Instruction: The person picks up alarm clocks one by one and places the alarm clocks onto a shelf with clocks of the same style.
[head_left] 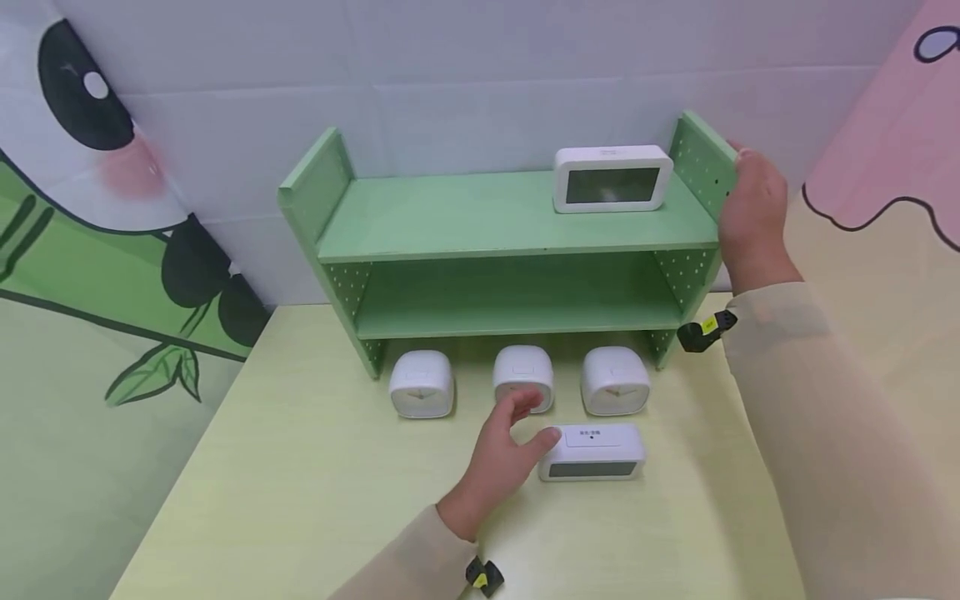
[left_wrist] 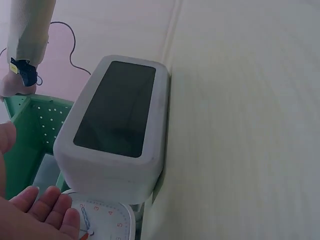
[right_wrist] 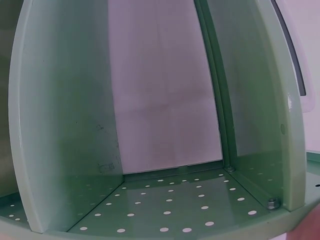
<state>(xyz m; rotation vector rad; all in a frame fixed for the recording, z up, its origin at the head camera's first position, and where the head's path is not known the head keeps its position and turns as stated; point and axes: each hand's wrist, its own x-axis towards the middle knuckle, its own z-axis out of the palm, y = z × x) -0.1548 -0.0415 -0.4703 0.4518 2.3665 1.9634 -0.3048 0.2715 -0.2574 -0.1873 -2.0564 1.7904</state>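
Observation:
A green two-tier shelf [head_left: 480, 217] stands at the back of the table. My right hand [head_left: 753, 208] holds the outer side of its right end panel [head_left: 701, 158]; some fingers are hidden behind it. My left hand [head_left: 498, 458] is beside a white digital clock [head_left: 592, 454] on the table, fingers spread and apart from the thumb. In the head view the thumb overlaps the clock's left end; the left wrist view shows the digital clock [left_wrist: 117, 110] outside the fingers. Another digital clock [head_left: 615, 179] stands on the top tier, at its right.
Three small white analog clocks, at left [head_left: 422, 385], middle [head_left: 522, 377] and right [head_left: 615, 381], stand in a row before the shelf's foot. The light wooden table [head_left: 300, 500] stretches to the left. A printed cloth [head_left: 465, 83] hangs behind the shelf.

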